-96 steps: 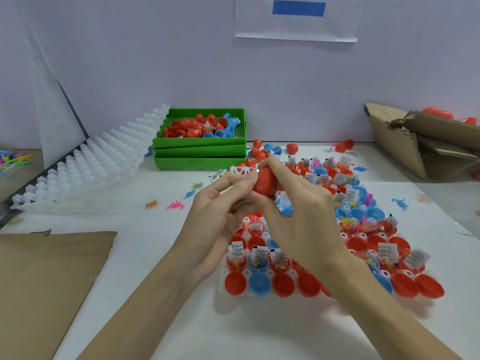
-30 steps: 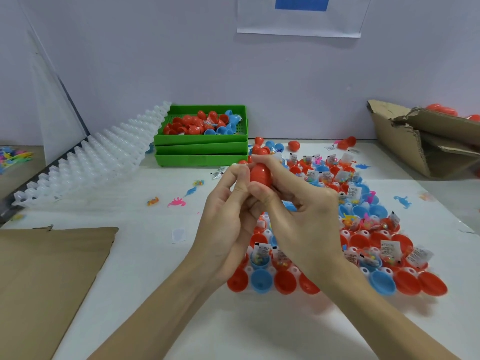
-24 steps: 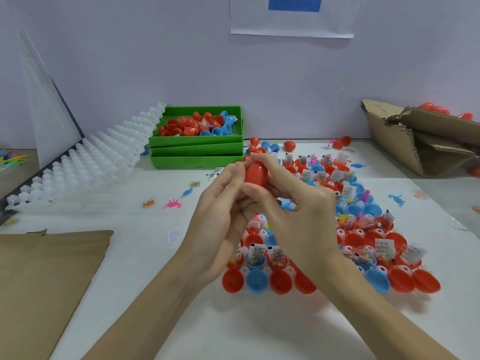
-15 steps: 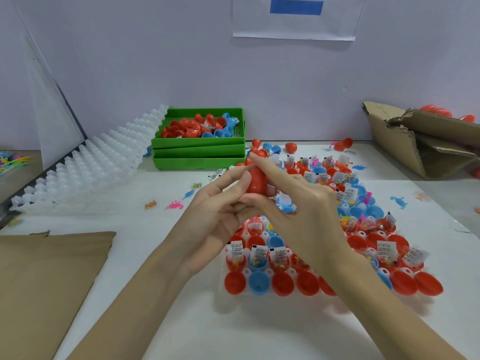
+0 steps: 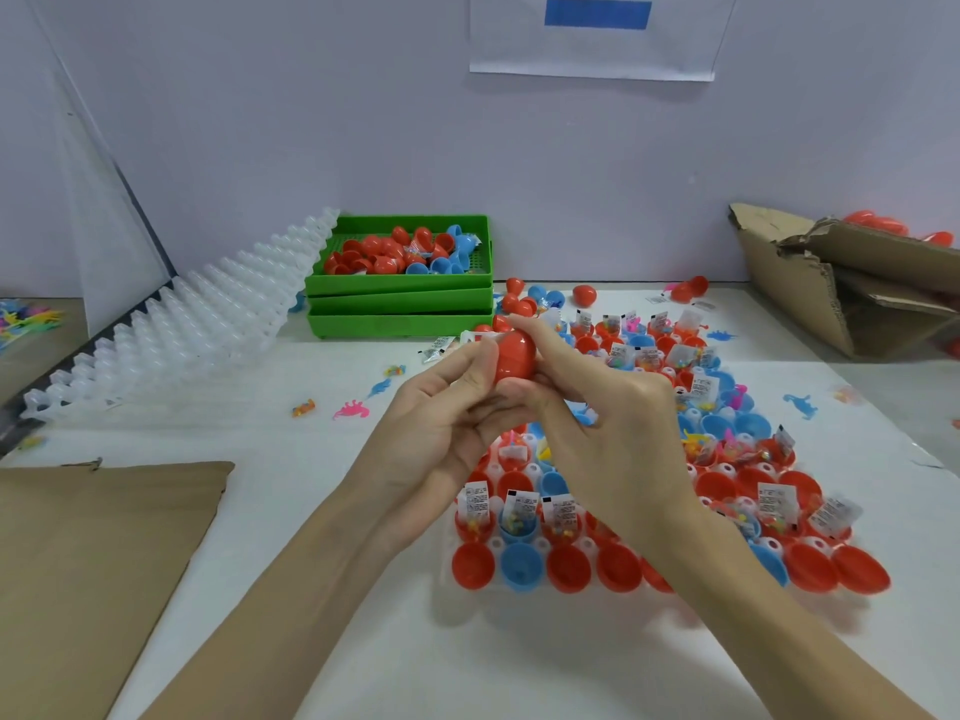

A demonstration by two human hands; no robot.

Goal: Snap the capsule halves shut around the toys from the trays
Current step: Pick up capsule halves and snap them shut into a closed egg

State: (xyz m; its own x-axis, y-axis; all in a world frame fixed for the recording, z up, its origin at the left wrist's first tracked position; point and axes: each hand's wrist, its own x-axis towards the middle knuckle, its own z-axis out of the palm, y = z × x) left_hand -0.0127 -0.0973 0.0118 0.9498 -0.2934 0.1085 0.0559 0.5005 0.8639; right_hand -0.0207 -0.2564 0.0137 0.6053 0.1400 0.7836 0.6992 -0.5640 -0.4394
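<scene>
- A red capsule (image 5: 514, 356) is held up above the table, between both hands, over the far end of the tray of capsule halves (image 5: 519, 563).
- The left hand (image 5: 447, 423) comes in from the lower left. Its fingers are curled, and its thumb (image 5: 470, 374) presses against the left side of the capsule.
- The right hand (image 5: 613, 428) comes in from the lower right. Its forefinger (image 5: 550, 337) lies stretched over the top of the capsule, and its thumb sits beneath it, so the capsule is pinched between them. The other right fingers are loosely bent below.
- Whether the two halves are fully closed cannot be told; the fingers cover the seam.
- Below the hands, the tray holds red and blue halves, several with small bagged toys (image 5: 519, 511) standing in them.
- Stacked green trays (image 5: 400, 304) with more halves sit at the back of the white table (image 5: 311, 589).
- A torn cardboard box (image 5: 841, 283) lies at the far right.
- White empty moulded trays (image 5: 171, 335) lean at the left.
</scene>
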